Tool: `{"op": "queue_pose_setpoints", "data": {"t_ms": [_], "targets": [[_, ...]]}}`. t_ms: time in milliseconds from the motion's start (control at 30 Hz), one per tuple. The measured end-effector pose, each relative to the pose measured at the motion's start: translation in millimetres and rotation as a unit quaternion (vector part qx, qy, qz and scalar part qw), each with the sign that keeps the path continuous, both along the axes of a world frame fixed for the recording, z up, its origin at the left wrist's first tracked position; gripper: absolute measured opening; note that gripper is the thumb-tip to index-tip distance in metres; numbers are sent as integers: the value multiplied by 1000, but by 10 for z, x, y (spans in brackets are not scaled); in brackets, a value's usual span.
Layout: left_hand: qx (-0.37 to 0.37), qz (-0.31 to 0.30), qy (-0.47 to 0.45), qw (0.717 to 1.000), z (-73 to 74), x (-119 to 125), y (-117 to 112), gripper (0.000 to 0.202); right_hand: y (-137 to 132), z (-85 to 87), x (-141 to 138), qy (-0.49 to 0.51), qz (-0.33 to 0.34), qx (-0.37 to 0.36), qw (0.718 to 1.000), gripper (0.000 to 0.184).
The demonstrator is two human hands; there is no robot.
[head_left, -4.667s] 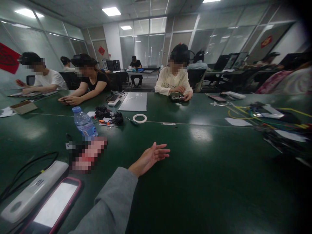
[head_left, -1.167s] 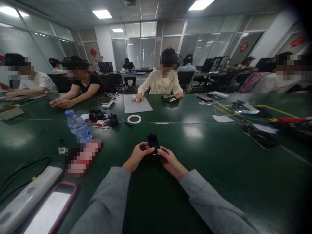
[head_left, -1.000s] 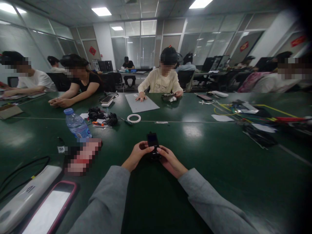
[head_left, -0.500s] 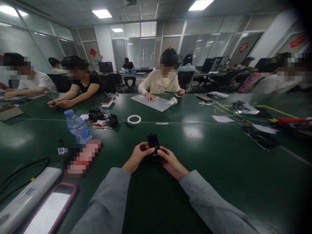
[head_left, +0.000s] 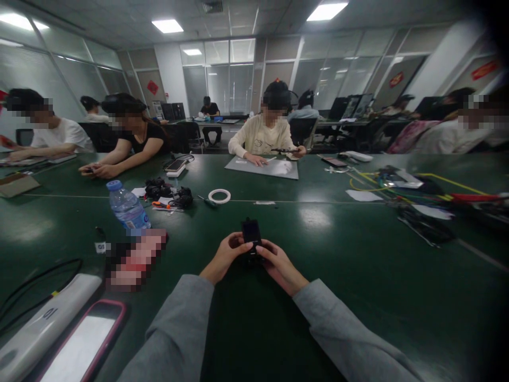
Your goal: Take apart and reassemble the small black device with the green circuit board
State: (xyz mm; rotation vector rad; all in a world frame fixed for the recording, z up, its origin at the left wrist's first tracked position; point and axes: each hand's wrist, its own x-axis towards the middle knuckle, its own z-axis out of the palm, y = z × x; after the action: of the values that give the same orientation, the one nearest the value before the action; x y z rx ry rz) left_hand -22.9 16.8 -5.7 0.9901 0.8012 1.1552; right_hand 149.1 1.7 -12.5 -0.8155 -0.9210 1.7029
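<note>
A small black device [head_left: 251, 232] with a dark screen stands upright on the green table [head_left: 338, 254], just in front of me. My left hand [head_left: 225, 258] grips its left side with fingers curled, thumb on top. My right hand [head_left: 278, 265] closes on its right side and lower end. Both forearms wear grey sleeves and rest on the table.
To my left lie a phone in a pink case [head_left: 81, 339], a white power bank [head_left: 42, 323] and a water bottle [head_left: 126, 208]. A tape roll [head_left: 219, 196] and black parts [head_left: 169, 192] sit further out. Coloured cables [head_left: 413, 191] fill the right. Other people sit around the table.
My left hand was stretched open alone over the table; both hands now hold the black device. The person opposite has slid a grey sheet to the right.
</note>
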Motion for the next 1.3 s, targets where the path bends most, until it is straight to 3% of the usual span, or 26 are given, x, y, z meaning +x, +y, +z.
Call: {"op": "queue_pose_setpoints", "data": {"t_ms": [300,433,533,633,733,833,933,1033,1100,1200,1300], "targets": [[1,-3,-14,1000,-1,15,4,50,1,34,-3,-69,-30,30,997,42],[1,18,-27,999,3,36,2,52,6,62,-19,-157,-96,91,979,45],[-8,27,-41,999,22,76,-17,51,0,54,-53,-276,-176,189,926,41],[-44,41,-72,996,38,159,-51,46,-30,29,-110,-419,-238,283,829,34],[-94,26,-133,986,33,242,-78,45,-79,8,-174,-518,-252,343,742,35],[-111,28,-166,979,13,257,-72,49,-134,16,-209,-545,-226,377,714,35],[-115,41,-162,979,14,209,-49,52,-179,61,-201,-503,-195,397,742,30],[-126,28,-165,978,36,171,-32,54,-179,102,-162,-428,-229,362,796,25],[-141,20,-171,975,42,171,-22,55,-149,101,-133,-355,-244,288,856,29],[-156,-12,-182,971,32,187,-10,60,-102,77,-116,-234,-179,122,948,40],[-139,-38,-195,970,30,189,-11,64,-103,93,-149,-135,-87,24,987,44]]}}
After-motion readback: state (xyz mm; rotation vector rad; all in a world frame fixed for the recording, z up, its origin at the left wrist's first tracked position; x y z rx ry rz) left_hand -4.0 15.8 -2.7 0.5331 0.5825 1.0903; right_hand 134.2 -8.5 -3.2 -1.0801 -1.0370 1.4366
